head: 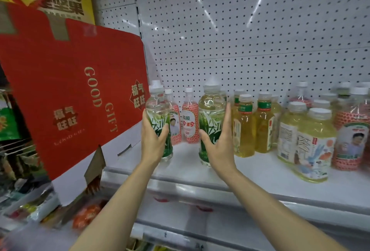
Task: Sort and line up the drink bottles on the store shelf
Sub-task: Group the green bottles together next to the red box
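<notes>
Two green-labelled bottles are held upright near the front of the white shelf [250,172], one in each hand. The left bottle [159,118] is gripped by the left hand [153,138], thumb and fingers curled round its label. The right bottle [212,118] (its liquid a pale yellow) is clasped by the right hand [219,142], the thumb across the label and the fingers laid straight up its far side. Whether either base is touching the shelf cannot be told.

Taking the right bottle as the landmark: just behind it, between the two held bottles, a red-patterned bottle [189,118] is seen standing, with a second of its kind partly hidden behind the left bottle. Just to its right, two amber tea bottles [244,128] are stood together; further right, pale yellow bottles [316,146] and a large red-patterned bottle [352,136] are grouped. Well to its left, a red gift carton [76,90] is leaned against the shelf's end.
</notes>
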`<state>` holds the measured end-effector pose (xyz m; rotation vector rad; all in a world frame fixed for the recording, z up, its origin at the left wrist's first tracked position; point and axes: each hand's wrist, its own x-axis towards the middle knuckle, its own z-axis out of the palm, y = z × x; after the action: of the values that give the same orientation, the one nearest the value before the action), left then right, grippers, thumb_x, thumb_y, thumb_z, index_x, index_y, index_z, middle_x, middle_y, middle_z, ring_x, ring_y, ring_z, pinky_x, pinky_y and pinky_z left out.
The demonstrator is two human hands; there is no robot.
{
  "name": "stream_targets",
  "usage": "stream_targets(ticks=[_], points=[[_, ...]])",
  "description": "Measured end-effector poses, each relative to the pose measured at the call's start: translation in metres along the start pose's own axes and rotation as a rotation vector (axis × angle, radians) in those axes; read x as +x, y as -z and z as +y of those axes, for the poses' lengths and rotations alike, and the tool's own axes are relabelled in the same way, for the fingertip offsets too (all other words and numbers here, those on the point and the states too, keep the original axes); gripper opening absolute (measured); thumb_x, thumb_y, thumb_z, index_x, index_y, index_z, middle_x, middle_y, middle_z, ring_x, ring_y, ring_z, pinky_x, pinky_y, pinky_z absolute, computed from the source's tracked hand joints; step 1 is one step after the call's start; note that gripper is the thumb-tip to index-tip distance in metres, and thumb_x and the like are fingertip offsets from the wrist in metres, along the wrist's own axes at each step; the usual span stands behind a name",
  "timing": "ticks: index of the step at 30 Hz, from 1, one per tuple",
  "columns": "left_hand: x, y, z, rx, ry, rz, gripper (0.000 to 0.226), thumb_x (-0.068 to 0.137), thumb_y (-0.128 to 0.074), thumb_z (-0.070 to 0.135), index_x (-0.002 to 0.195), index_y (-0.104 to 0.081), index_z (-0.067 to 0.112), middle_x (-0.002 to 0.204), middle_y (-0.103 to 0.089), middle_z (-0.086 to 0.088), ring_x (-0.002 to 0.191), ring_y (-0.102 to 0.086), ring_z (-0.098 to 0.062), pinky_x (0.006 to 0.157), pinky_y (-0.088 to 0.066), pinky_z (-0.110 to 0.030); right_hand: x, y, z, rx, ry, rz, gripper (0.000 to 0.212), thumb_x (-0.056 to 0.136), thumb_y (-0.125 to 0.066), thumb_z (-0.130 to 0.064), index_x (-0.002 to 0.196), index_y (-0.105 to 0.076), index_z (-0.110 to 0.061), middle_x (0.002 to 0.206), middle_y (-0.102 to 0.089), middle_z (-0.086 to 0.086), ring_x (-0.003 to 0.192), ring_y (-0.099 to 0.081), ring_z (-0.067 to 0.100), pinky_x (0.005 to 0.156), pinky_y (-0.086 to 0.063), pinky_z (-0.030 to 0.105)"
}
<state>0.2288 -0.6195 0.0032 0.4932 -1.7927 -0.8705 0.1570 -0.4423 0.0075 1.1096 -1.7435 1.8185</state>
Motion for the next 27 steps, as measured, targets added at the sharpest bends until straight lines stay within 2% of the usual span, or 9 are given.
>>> stream_targets(ticks=[2,5,8,11,15,19,23,25,27], points=[[0.015,0.001,-0.014,-0.019,0.021,-0.04,0.084,0.087,-0.06,0.044,0.154,-0.009,0.037,0.157,-0.035,0.0,0.143,-0.036,-0.021,0.115,-0.034,-0.053,0.001,-0.016,0.003,-0.004,-0.012,0.007,0.099,0.09,-0.068,-0.028,0.153,0.006,-0.04,0.146,0.006,-0.049,0.143,-0.001,-0.013,0.109,-0.006,0.006],[0.031,-0.002,-0.03,-0.075,0.051,-0.077,0.087,0.08,-0.056,0.053,0.153,-0.009,0.041,0.156,-0.035,0.0,0.143,-0.037,-0.022,0.114,-0.036,-0.055,0.0,-0.032,0.008,-0.019,-0.014,0.041,0.099,0.09,-0.068,-0.029,0.154,0.006,-0.038,0.15,0.004,-0.044,0.144,-0.002,-0.01,0.11,-0.007,0.006],[0.044,-0.007,-0.044,-0.121,0.063,-0.102,0.087,0.078,-0.056,0.051,0.153,-0.013,0.039,0.151,-0.039,-0.001,0.139,-0.04,-0.022,0.112,-0.039,-0.055,-0.001,-0.042,0.011,-0.045,-0.036,0.081,0.099,0.09,-0.068,-0.031,0.152,0.007,-0.042,0.151,0.004,-0.043,0.144,-0.002,-0.01,0.109,-0.006,0.002],[0.05,-0.011,-0.058,-0.143,0.059,-0.126,0.087,0.079,-0.06,0.042,0.152,-0.014,0.039,0.149,-0.041,0.0,0.137,-0.042,-0.021,0.11,-0.041,-0.055,-0.003,-0.049,0.013,-0.077,-0.05,0.115,0.1,0.09,-0.069,-0.027,0.149,0.009,-0.048,0.146,0.005,-0.049,0.141,0.0,-0.016,0.107,-0.005,-0.001],[0.05,-0.01,-0.069,-0.176,0.092,-0.173,0.086,0.09,-0.064,0.013,0.154,-0.012,0.038,0.147,-0.04,-0.001,0.133,-0.044,-0.02,0.108,-0.044,-0.053,-0.005,-0.055,0.015,-0.115,-0.071,0.137,0.102,0.089,-0.07,-0.024,0.151,0.008,-0.045,0.146,0.003,-0.048,0.142,-0.003,-0.014,0.114,-0.011,0.014],[0.056,-0.007,-0.078,-0.181,0.082,-0.175,0.081,0.093,-0.063,0.012,0.155,-0.012,0.024,0.146,-0.039,-0.005,0.13,-0.044,-0.018,0.107,-0.043,-0.042,-0.006,-0.06,0.016,-0.136,-0.068,0.163,0.103,0.088,-0.071,-0.022,0.148,0.007,-0.051,0.146,0.001,-0.046,0.141,-0.004,-0.016,0.114,-0.014,0.019],[0.058,-0.007,-0.081,-0.185,0.106,-0.19,0.083,0.092,-0.066,0.016,0.154,-0.013,0.03,0.146,-0.04,-0.004,0.129,-0.047,-0.021,0.105,-0.047,-0.052,-0.005,-0.062,0.017,-0.144,-0.064,0.157,0.102,0.088,-0.07,-0.023,0.148,0.007,-0.052,0.151,-0.002,-0.039,0.144,-0.006,-0.011,0.116,-0.016,0.025],[0.055,-0.005,-0.073,-0.127,0.124,-0.12,0.087,0.09,-0.07,0.021,0.155,-0.012,0.025,0.152,-0.035,-0.006,0.137,-0.039,-0.023,0.111,-0.04,-0.052,-0.004,-0.061,0.018,-0.156,-0.057,0.149,0.102,0.088,-0.07,-0.024,0.148,0.008,-0.053,0.155,-0.003,-0.033,0.146,-0.007,-0.005,0.117,-0.017,0.029],[0.051,-0.001,-0.057,-0.05,0.029,0.058,0.09,0.088,-0.073,0.027,0.156,-0.014,0.016,0.155,-0.029,-0.01,0.144,-0.028,-0.023,0.117,-0.031,-0.045,-0.003,-0.06,0.019,-0.157,-0.052,0.137,0.101,0.089,-0.069,-0.025,0.148,0.008,-0.053,0.154,-0.003,-0.034,0.146,-0.007,-0.005,0.117,-0.015,0.028]])
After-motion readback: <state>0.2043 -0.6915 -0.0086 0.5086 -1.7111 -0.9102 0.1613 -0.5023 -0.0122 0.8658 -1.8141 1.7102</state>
